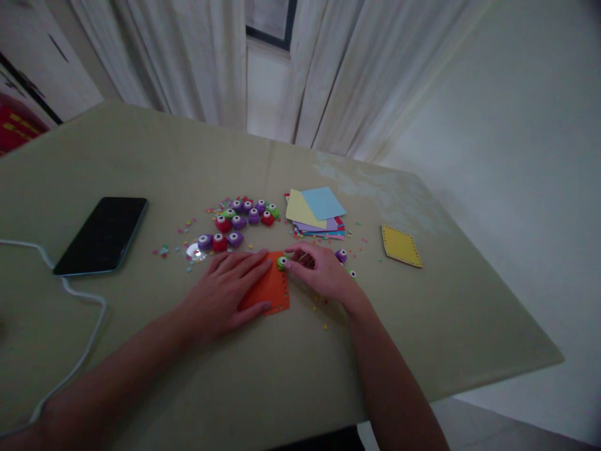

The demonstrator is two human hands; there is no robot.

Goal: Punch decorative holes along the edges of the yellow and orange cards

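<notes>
My left hand [232, 285] lies flat on an orange sheet of paper [277, 289], fingers stretched out and spread, pressing it to the table. Small holes run along the sheet's right and lower edges. At its upper right corner sits a small green paper punch [282, 263] shaped like a one-eyed figure. My right hand [322, 269] has thumb and fingers closed on that punch. Behind the right wrist are a purple punch [341, 255] and another green punch [352, 274], partly hidden. Several purple, red and green punches [238, 222] stand together beyond my left hand.
A stack of coloured paper [323, 203] lies beyond my right hand. Farther right is a yellow sheet [402, 246] with holes around its edges. A black tablet [106, 235] and a white cable [94, 338] are on the left. Punched paper bits are scattered about the table [469, 313].
</notes>
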